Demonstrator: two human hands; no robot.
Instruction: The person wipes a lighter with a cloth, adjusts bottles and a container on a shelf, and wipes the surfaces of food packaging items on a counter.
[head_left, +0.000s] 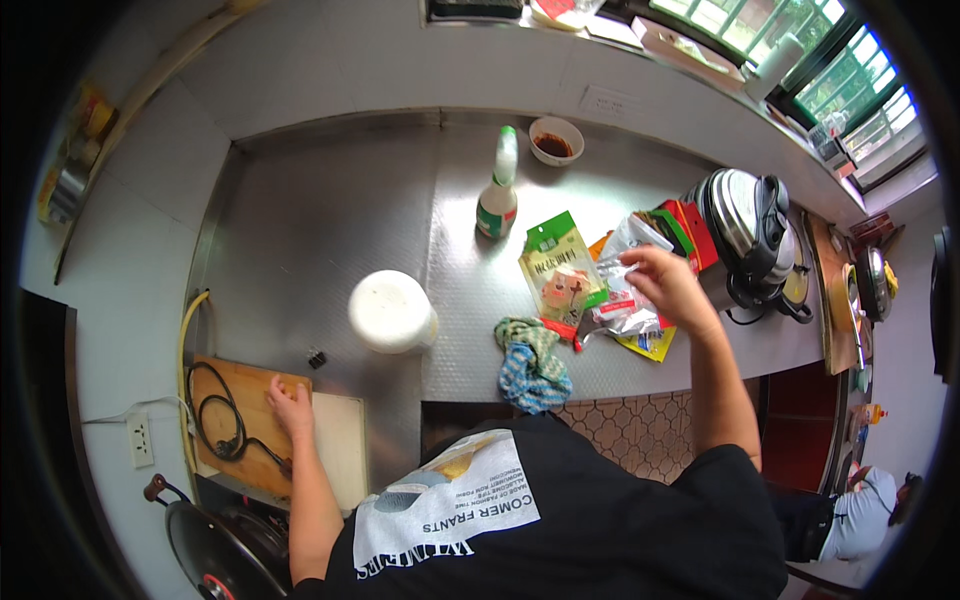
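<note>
My left hand is at the right edge of a wooden cutting board, its fingers spread and slightly curled. A coiled black power cord lies on that board. My right hand is over a clear plastic bag, thumb and forefinger apart with no grip visible. Beside it lie a green-and-tan seasoning packet, a red packet and a yellow packet. A crumpled cloth is at the counter's near edge. A white-topped container and a spray bottle stand between my hands.
A bowl of dark sauce is at the back of the metal counter. An electric cooker stands right of the packets. A small black clip lies near the boards. A wok is lower left. Another person is far right.
</note>
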